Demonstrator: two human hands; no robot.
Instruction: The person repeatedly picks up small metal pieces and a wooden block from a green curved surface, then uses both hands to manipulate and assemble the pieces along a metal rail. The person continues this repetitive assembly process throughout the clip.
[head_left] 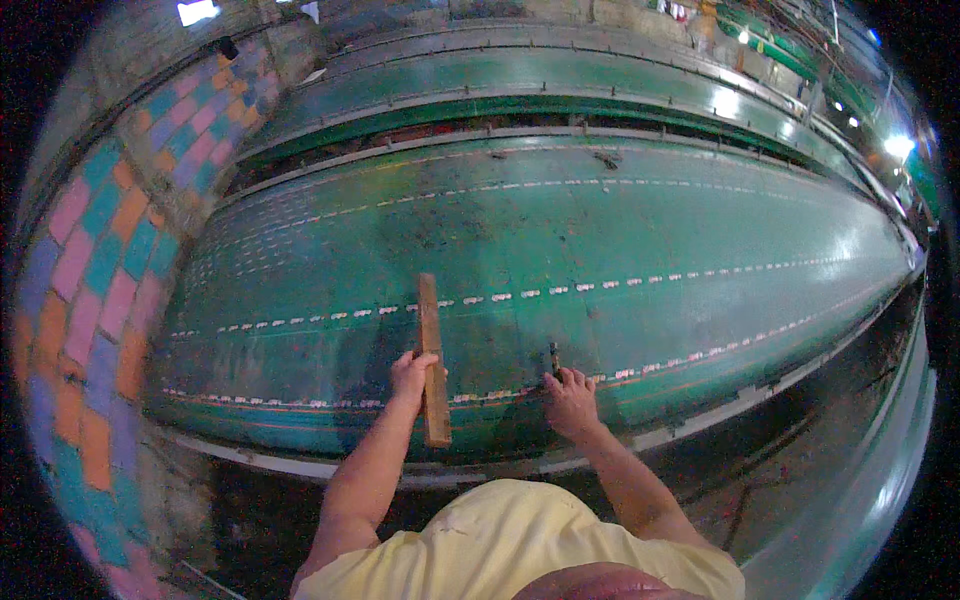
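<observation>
My left hand (409,379) is closed round a brown wooden bar (428,320), thumb across its face. The bar runs away from me over the long green table (650,235), its near end close to the front edge. To the right, apart from the bar, my right hand (573,405) is closed on a small dark stick-like tool (554,353). The tool's thin end points away from me above the green surface; its kind is too small to make out. Rows of small white printed marks (530,293) cross the table from left to right.
A pale rail (290,462) edges the table's near side. Brick wall painted in several colours (100,235) bounds the left. Further green tables (480,72) lie parallel at the back. A small dark clump (606,159) rests towards the far edge. Bright lamps (899,147) shine at right.
</observation>
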